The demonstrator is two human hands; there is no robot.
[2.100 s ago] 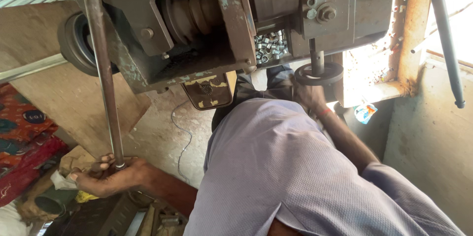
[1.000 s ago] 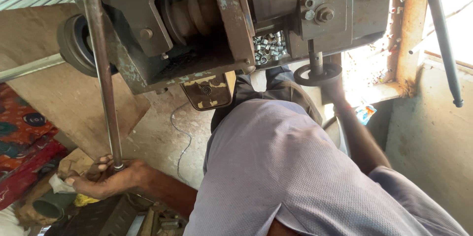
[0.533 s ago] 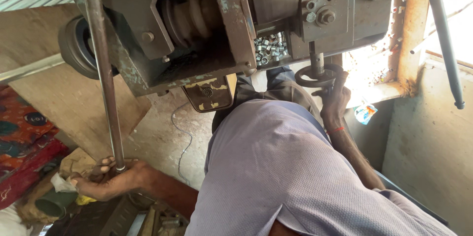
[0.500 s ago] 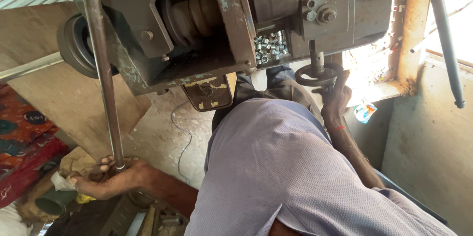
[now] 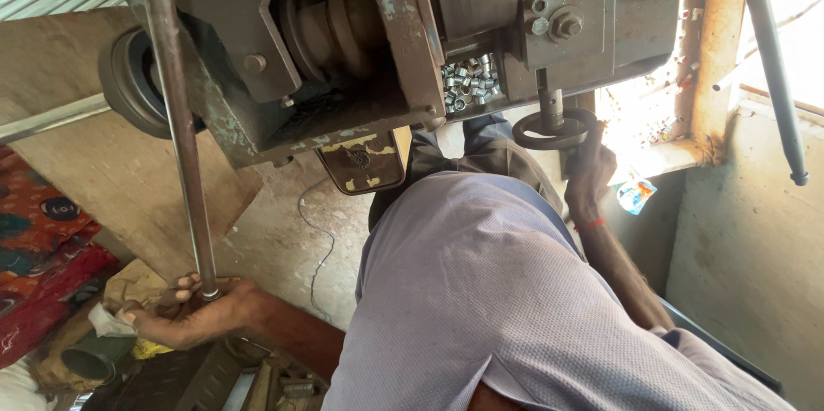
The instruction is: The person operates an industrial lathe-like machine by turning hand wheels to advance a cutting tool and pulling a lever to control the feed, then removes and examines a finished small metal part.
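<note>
Left hand [image 5: 184,317] fingers grip the long steel lever [image 5: 176,123] at its near end; right hand [image 5: 590,169] fingers clasp the stiff, heavy-looking handwheel [image 5: 554,129]

Yellow-and-black worn plate [image 5: 362,162] hangs under the machine, roughly square, possibly a label. Small blue-and-red packet [image 5: 635,195] lies beneath the window ledge, right.

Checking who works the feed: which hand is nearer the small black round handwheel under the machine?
Right. The right hand grips the small black round handwheel; the left hand is far off, holding the long steel bar's lower end.
</note>
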